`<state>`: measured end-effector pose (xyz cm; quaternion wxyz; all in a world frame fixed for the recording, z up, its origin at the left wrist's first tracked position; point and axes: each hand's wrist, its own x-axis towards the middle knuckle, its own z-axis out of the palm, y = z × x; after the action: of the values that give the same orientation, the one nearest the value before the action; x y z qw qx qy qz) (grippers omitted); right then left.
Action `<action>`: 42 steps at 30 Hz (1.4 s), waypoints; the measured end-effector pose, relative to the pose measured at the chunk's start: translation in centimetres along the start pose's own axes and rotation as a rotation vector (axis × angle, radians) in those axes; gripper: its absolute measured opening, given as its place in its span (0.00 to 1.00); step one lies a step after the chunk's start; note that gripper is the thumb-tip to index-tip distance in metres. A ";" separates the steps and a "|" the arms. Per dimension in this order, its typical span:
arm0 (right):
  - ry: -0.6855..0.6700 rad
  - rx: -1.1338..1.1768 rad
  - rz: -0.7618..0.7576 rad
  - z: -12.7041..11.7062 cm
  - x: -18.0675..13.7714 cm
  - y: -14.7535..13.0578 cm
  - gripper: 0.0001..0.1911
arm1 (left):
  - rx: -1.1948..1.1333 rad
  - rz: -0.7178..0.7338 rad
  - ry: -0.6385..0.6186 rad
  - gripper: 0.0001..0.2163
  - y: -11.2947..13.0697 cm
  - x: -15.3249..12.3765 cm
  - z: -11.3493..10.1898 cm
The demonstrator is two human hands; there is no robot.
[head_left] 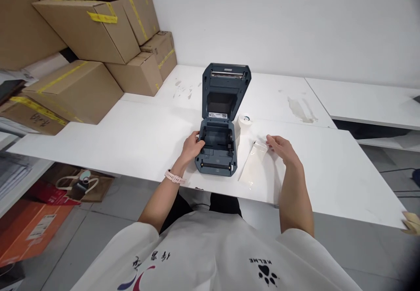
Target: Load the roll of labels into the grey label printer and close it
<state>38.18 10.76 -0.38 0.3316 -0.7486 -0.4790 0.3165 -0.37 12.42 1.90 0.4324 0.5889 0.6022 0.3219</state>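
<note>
A dark blue-grey label printer (215, 156) stands on the white table with its lid (225, 92) raised, showing the roller at the front and the hollow bay inside. My left hand (192, 146) grips the printer's left side wall, thumb over the rim. To the right lies a clear plastic bag (254, 162) with something pale and flat in it. My right hand (280, 146) has thumb and fingers pinched together at the bag's upper right corner. Close behind the printer's right side is a roll of white labels (244, 121), with a strip trailing down from it.
Stacked cardboard boxes (75, 89) with yellow tape fill the table's left side. A white wall (278, 24) rises behind the table (157, 138). On the floor at left are an orange box (36, 229) and a brown paper bag (96, 188).
</note>
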 end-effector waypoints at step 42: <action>-0.483 -0.815 -0.750 9.5 -6.0 -20.6 0.08 | -0.031 -0.009 0.029 0.26 -0.1 0.2 0.2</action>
<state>18.10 13.62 11.55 -0.0111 -0.5025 -0.8547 0.1299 -0.24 12.56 1.66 0.4342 0.5748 0.6059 0.3376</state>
